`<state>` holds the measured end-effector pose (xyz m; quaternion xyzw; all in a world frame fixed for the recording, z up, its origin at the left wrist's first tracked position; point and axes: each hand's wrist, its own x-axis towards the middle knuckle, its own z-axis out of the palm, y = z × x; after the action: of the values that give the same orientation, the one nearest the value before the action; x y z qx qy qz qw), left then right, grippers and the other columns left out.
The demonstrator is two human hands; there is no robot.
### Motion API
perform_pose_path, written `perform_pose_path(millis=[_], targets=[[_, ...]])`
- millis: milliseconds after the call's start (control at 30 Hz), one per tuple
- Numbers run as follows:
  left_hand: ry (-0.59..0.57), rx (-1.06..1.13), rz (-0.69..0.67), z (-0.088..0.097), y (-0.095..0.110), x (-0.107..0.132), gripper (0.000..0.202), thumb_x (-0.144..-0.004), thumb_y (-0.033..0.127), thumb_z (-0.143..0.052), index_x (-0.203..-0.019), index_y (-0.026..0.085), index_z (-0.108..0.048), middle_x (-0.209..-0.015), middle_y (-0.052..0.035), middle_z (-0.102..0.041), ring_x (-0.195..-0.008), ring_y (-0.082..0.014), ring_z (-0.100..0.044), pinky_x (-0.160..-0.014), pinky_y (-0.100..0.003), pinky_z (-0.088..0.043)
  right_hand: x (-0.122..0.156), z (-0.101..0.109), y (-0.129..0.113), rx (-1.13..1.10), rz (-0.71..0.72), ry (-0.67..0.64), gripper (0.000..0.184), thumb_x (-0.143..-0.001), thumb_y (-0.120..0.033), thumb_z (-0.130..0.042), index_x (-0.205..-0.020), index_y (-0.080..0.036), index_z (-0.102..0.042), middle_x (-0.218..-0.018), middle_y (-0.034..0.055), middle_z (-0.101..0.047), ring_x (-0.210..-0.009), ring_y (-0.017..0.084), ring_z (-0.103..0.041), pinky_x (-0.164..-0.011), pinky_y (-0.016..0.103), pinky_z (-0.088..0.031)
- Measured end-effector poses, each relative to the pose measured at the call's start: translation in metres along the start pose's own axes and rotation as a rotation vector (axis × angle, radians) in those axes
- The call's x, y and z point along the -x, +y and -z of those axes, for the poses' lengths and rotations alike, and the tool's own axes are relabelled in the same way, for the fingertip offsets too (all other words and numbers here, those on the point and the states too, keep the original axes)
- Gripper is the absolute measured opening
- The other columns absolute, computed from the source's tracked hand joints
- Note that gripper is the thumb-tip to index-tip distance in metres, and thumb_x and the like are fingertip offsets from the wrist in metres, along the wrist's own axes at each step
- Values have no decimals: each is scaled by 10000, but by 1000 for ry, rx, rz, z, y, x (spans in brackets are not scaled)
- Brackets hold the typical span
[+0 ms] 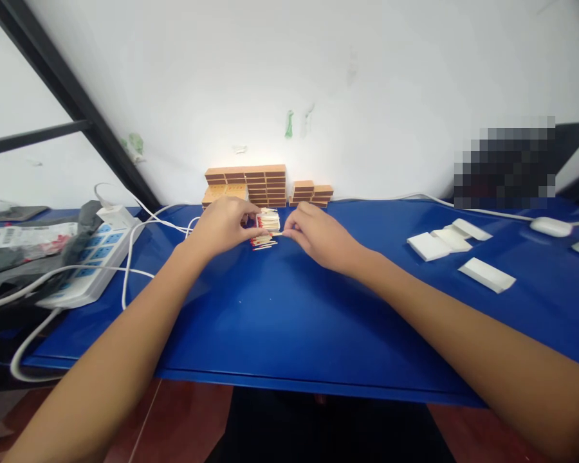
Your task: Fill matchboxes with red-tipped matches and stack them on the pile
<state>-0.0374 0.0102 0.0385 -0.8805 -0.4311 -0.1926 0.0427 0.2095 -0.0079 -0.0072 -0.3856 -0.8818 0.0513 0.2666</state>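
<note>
A small heap of matches (270, 222) with red heads to the left lies on the blue table, in front of stacked matchboxes (266, 188). My left hand (226, 225) is at the heap's left side, its thumb and forefinger closed around the red-headed ends. From the right, my right hand (318, 236) pinches the pale ends of one or more matches between thumb and fingertips. How many it holds is too small to tell. A lower, shorter stack of matchboxes (303, 191) stands just behind my right hand.
White folded card pieces (429, 246) and a separate white card tray (487, 274) lie to the right. A white mouse (551, 226) and a dark, partly blurred screen (516, 161) are farther right. At left are a power strip (94, 257), loose white cables and a dark plastic bag (38, 247).
</note>
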Motion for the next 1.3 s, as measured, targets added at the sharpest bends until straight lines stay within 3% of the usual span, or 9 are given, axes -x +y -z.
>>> perform_pose_path(millis=[167,400,667,900,1067,1300], targets=[[21,36,-37,-6,10,0,320,-866,453,-848,-1039,185,-819,-903,-94,-807,-800,-262,-715,-680,-329,-439,-2,9,7,67,-39,142,93,-1058,-205,-571,-1007,-177,-644,-1072,112,-628,-1004,250,-581,-874,367,-459],[1,96,-67,-14,24,0,302,-835,478,-875,-981,221,-813,-937,-70,-822,-832,-275,-748,-724,-347,-470,0,1,6,109,-34,104,117,-1050,-199,-545,-1017,-181,-656,-1083,126,-629,-1045,270,-570,-901,390,-463],[20,3,-44,-8,14,-1,324,-868,482,-833,-1029,202,-812,-939,-95,-811,-839,-280,-723,-716,-349,-453,1,3,2,22,-68,178,102,-1037,-220,-565,-1004,-187,-656,-1035,96,-635,-919,233,-578,-820,352,-431],[71,-52,51,5,4,0,225,-907,388,-777,-1008,189,-808,-947,-94,-808,-856,-268,-708,-740,-342,-448,-2,-17,-12,-38,-33,-44,76,-1016,-231,-664,-1036,-169,-704,-1081,91,-627,-915,210,-579,-827,336,-436],[39,-77,48,4,5,0,234,-917,409,-770,-967,182,-795,-905,-92,-788,-797,-247,-675,-693,-332,-402,-7,-26,-12,-64,-45,-70,67,-1017,-176,-639,-977,-168,-692,-1062,87,-624,-934,208,-582,-856,336,-445],[34,-80,44,3,6,0,239,-913,412,-785,-983,183,-788,-924,-89,-790,-788,-236,-664,-680,-334,-392,-2,-19,-4,16,-68,-144,145,-1060,-228,-600,-956,-154,-670,-1026,111,-631,-952,242,-584,-891,378,-455]])
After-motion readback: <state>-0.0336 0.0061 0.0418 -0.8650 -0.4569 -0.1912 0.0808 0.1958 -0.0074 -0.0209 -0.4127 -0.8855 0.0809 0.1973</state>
